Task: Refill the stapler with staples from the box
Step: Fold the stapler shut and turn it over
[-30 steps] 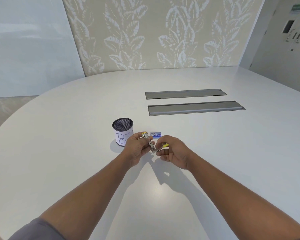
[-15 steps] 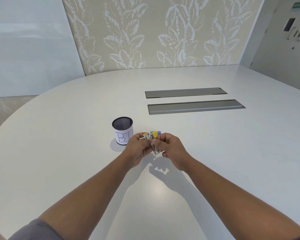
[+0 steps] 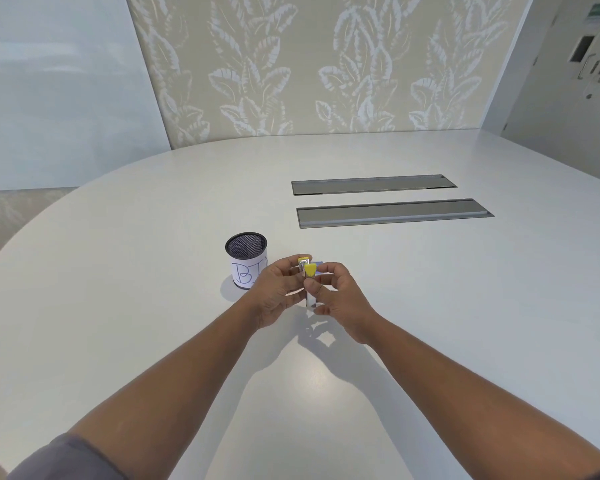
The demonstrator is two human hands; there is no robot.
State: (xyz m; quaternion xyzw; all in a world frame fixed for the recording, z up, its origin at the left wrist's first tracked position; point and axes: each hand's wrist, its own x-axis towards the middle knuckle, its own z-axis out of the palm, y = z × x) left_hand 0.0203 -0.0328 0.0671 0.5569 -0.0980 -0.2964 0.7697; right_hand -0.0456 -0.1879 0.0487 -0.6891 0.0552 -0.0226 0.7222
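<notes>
A small yellow and metal stapler (image 3: pixel 309 271) is held between both hands just above the white table (image 3: pixel 430 306). My left hand (image 3: pixel 274 292) grips its left side, with the yellow tip showing above the fingers. My right hand (image 3: pixel 340 299) pinches its yellow top and silver body from the right. The staple box (image 3: pixel 318 263) is a small blue and white pack lying on the table right behind the hands; only a sliver of it shows.
A black mesh cup (image 3: pixel 246 259) with a white label marked "BI" stands just left of my left hand. Two grey cable hatches (image 3: pixel 392 213) are set in the tabletop further back. A patterned wall stands behind the table.
The stapler's yellow top, low by my right fingers a second ago, has swung up and now stands upright between my hands. Both hands have drawn closer together.
</notes>
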